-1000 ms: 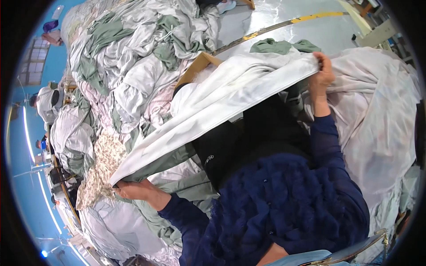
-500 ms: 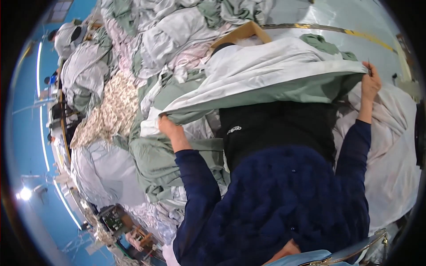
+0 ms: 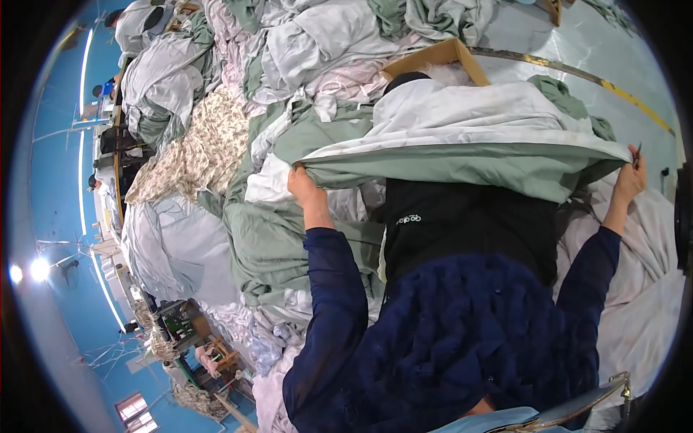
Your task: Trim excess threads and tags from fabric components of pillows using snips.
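A wide sheet of fabric (image 3: pixel 462 162), white on one face and sage green on the other, is stretched across my lap with its edge pulled nearly straight. My left hand (image 3: pixel 307 191) pinches one end of that edge. At the other end, my right hand (image 3: pixel 631 182) grips the opposite corner. A small dark pointed tool (image 3: pixel 637 151) sticks up from the right fingers; its kind is too small to make out. Behind the edge, the white part of the sheet bunches up, and its green side hangs over a black cloth (image 3: pixel 469 224) on my lap.
Heaped white and green fabric (image 3: pixel 267 245) lies to my left, beside a floral piece (image 3: pixel 216 133). Pale cloth (image 3: pixel 635 281) drapes at my right. An open cardboard box (image 3: pixel 469 63) stands beyond the sheet, near a yellow-black floor line (image 3: pixel 577 72). Other people work at the far left.
The view has shifted, so the surroundings sit farther right. The stretched edge lies more level, with the right hand lower relative to the left. Both hands keep their hold.
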